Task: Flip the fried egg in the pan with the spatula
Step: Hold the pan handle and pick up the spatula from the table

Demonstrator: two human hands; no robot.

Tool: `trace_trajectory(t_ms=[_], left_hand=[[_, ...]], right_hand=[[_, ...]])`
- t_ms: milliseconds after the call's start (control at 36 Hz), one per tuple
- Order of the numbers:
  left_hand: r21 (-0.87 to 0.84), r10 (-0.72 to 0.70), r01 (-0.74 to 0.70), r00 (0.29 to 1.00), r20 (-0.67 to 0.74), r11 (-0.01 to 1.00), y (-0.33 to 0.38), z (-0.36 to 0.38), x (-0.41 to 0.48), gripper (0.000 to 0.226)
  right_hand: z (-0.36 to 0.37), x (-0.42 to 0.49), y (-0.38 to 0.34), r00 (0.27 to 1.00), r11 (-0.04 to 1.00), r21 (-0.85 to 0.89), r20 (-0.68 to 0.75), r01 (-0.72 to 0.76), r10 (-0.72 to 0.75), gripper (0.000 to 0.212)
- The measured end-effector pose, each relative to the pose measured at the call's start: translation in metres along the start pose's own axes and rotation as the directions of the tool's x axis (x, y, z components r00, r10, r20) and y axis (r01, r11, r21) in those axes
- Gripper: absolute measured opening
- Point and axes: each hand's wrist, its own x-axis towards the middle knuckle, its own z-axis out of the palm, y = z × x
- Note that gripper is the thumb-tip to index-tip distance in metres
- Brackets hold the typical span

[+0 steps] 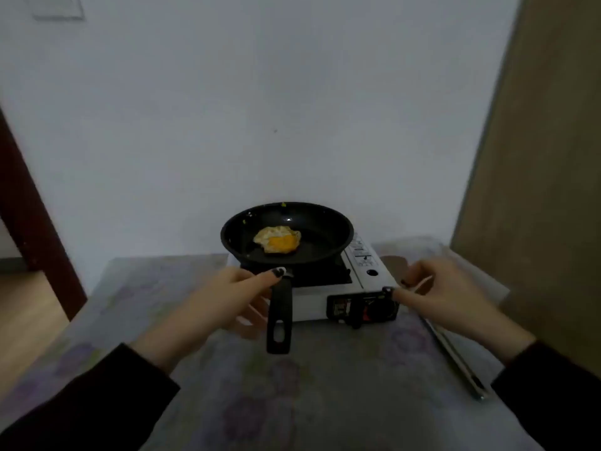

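Note:
A black frying pan (320,237) sits on a portable gas stove (364,260) at the table's far side. In the pan's left-middle lies a fried egg (277,243) with its yolk side up. My left hand (224,301) is at the pan handle (279,320), thumb on top near the pan and fingers curled underneath. A long metal spatula (461,362) lies along the table's right edge. My right hand (448,297) covers its far part, fingers curled. The grip itself is hidden, and a brownish shape past the fingers may be the blade.
The stove's knob and black control panel (361,309) face me, right by my right thumb. A floral cloth covers the table (292,402). A white wall stands right behind the stove, a wooden panel (540,190) at the right and a dark door frame (29,222) at the left.

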Motion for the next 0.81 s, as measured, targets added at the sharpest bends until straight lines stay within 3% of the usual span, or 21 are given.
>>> trace_trajectory(t_ms=[111, 278, 444, 611, 806], left_hand=[[-0.37, -0.178, 0.249, 0.96, 0.215, 0.895, -0.011, 0.01, 0.001, 0.053], [-0.664, -0.158, 0.415, 0.897, 0.412, 0.622, -0.008, 0.021, -0.005, 0.063], [-0.742, -0.159, 0.429, 0.898, 0.41, 0.515, -0.001, 0.024, -0.009, 0.056], [-0.764, -0.175, 0.421, 0.906, 0.386, 0.489, 0.003, 0.028, -0.011, 0.05], [-0.782, -0.189, 0.42, 0.907, 0.376, 0.46, 0.004, 0.033, -0.008, 0.048]], right_hand=[[0.01, -0.008, 0.025, 0.999, 0.995, -0.098, -0.045, -0.007, 0.003, 0.034], [0.028, -0.016, 0.069, 0.995, 0.972, -0.211, -0.012, -0.1, 0.1, 0.043], [0.039, -0.029, 0.093, 0.985, 0.943, -0.287, -0.013, -0.17, 0.174, 0.045], [0.039, -0.037, 0.101, 0.963, 0.903, -0.356, 0.023, -0.242, 0.267, 0.043], [0.04, -0.038, 0.105, 0.944, 0.903, -0.299, 0.023, -0.307, 0.328, 0.041]])
